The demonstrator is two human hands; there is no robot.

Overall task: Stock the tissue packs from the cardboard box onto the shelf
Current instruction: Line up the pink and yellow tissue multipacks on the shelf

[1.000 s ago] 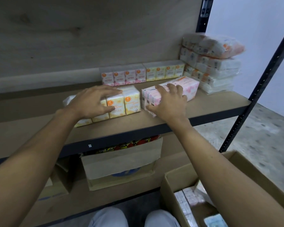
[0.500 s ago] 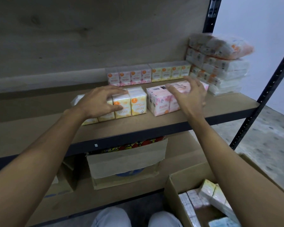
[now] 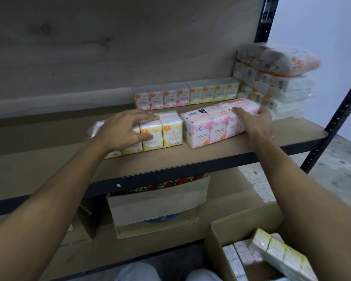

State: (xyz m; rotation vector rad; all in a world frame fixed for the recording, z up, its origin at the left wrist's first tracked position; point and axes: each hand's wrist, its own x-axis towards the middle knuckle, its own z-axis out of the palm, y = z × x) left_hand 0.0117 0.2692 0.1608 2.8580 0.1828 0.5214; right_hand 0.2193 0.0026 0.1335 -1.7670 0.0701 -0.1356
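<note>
A yellow tissue pack (image 3: 160, 132) stands near the front of the wooden shelf (image 3: 211, 157), and my left hand (image 3: 126, 130) grips it from above and in front. To its right lies a pink tissue pack (image 3: 213, 123), with my right hand (image 3: 255, 120) clasped around its right end. Behind them, against the back board, stand a pink pack (image 3: 162, 97) and a yellow pack (image 3: 213, 92) in a row. The cardboard box (image 3: 241, 226) sits on the floor at bottom right, holding a yellow pack (image 3: 280, 252) and several others.
A stack of larger wrapped tissue bundles (image 3: 278, 82) fills the shelf's right end beside the black upright post (image 3: 340, 110). On the lower shelf stand another cardboard box (image 3: 156, 205) and a smaller box at the left. My knees show at the bottom edge.
My right hand slid along the pink pack to its right end and swung the pack parallel to the shelf's front edge. My left hand stayed on the yellow pack.
</note>
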